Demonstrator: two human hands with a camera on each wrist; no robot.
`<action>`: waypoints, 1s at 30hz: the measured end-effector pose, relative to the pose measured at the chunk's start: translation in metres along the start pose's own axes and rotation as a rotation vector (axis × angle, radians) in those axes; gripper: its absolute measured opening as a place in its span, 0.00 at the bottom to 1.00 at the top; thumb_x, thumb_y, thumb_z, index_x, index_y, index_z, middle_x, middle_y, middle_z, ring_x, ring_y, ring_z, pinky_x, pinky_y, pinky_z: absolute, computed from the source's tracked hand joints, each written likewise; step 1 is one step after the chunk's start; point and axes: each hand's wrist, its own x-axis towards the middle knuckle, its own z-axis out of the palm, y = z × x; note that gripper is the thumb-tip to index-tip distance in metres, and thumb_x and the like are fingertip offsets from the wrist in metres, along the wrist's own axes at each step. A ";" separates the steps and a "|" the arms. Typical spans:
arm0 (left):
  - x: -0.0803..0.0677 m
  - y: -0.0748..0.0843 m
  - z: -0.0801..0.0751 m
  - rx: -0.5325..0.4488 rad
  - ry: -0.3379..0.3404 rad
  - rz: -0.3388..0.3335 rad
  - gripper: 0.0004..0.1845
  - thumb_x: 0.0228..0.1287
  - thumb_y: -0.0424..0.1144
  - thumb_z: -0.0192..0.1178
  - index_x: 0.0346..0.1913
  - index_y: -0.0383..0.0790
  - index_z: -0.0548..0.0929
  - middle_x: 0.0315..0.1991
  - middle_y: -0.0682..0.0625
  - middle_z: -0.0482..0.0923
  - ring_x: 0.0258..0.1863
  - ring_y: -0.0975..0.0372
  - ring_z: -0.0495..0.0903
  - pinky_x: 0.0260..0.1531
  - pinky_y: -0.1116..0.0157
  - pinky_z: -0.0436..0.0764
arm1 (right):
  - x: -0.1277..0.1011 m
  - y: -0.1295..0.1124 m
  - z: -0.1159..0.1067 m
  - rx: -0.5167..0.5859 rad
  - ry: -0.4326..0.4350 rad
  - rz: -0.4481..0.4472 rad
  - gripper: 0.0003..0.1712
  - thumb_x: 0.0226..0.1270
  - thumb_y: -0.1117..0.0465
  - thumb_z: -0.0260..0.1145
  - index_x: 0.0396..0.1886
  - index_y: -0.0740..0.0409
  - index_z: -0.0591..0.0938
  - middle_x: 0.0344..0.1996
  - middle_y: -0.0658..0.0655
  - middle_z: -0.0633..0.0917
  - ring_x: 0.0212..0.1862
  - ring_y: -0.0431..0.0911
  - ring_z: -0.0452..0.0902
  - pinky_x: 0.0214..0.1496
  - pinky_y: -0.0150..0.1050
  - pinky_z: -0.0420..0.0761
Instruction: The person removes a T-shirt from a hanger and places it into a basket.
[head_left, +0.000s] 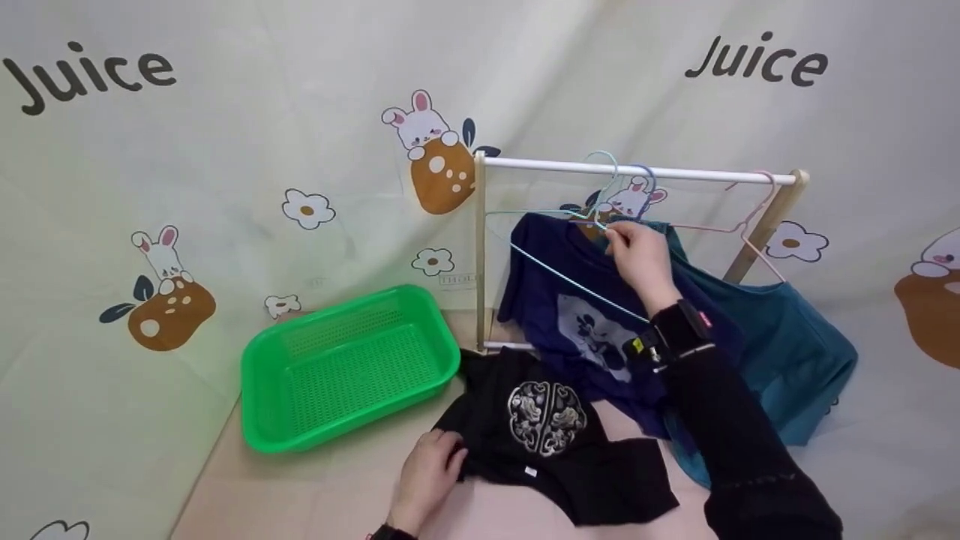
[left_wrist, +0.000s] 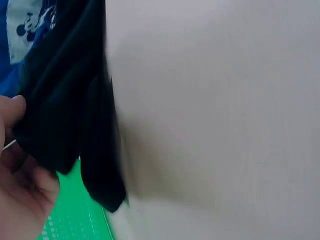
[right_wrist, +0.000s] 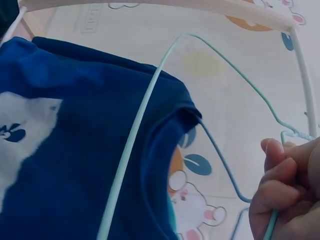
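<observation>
My right hand (head_left: pixel 643 259) pinches a mint-green wire hanger (right_wrist: pixel 139 122) near its neck. No garment hangs on it, and its hook overlaps the rack's white rail (head_left: pixel 540 163) in the head view. Behind it hangs a navy T-shirt (head_left: pixel 536 251) with a grey print, on a blue hanger (right_wrist: pixel 220 157). A black T-shirt (head_left: pixel 480 409) with a silver round emblem lies spread on the table, its lower part toward the right. My left hand (head_left: pixel 427 476) holds that shirt's left edge between thumb and fingers, lifting the black cloth (left_wrist: pixel 55 110) a little.
A green perforated basket (head_left: pixel 345 431) stands on the left of the table, its inside bare. To the right, a teal garment (head_left: pixel 802 345) hangs on a pink hanger (head_left: pixel 766 259) near the rack's wooden post (head_left: pixel 776 210). A printed curtain (head_left: pixel 300 97) closes off the back.
</observation>
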 end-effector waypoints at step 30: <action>0.038 0.031 0.073 0.113 -0.322 -0.079 0.66 0.30 0.73 0.74 0.77 0.56 0.58 0.69 0.36 0.61 0.65 0.37 0.63 0.52 0.34 0.66 | -0.023 0.005 0.034 -0.182 -0.159 -0.173 0.41 0.75 0.48 0.60 0.78 0.61 0.57 0.71 0.68 0.64 0.69 0.62 0.62 0.68 0.60 0.59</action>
